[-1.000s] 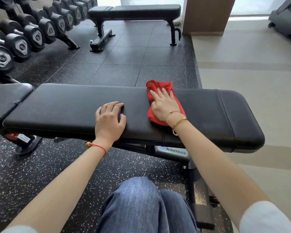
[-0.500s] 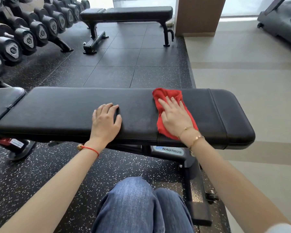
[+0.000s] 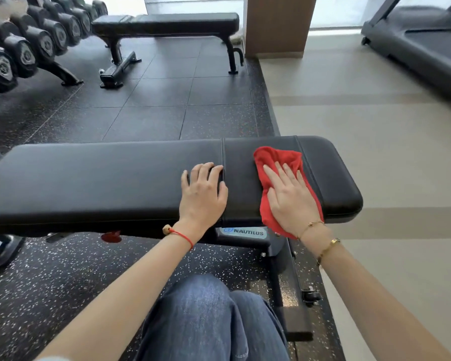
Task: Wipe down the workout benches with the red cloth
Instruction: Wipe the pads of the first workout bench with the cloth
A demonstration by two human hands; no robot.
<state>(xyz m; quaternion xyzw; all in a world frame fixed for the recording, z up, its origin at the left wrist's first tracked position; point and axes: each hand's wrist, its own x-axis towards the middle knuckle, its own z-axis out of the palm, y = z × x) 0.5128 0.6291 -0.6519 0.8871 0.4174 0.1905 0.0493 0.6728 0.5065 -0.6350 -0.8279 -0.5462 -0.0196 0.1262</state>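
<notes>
A black padded workout bench (image 3: 102,178) runs across the view in front of me. The red cloth (image 3: 274,160) lies on the bench's right part, close to its right end. My right hand (image 3: 289,199) presses flat on the cloth, fingers spread, and covers most of it. My left hand (image 3: 202,194) rests flat on the bench pad just left of a seam, holding nothing. A second black bench (image 3: 167,22) stands farther back on the dark floor.
A rack of dumbbells (image 3: 24,48) lines the back left. A wooden pillar (image 3: 276,24) stands behind the far bench. A treadmill (image 3: 422,40) is at the back right on the beige floor. My knees in jeans (image 3: 208,316) are below the bench.
My right hand has slid the red cloth to the right along the bench, toward its right end. My left hand has shifted right with it, up to the seam.
</notes>
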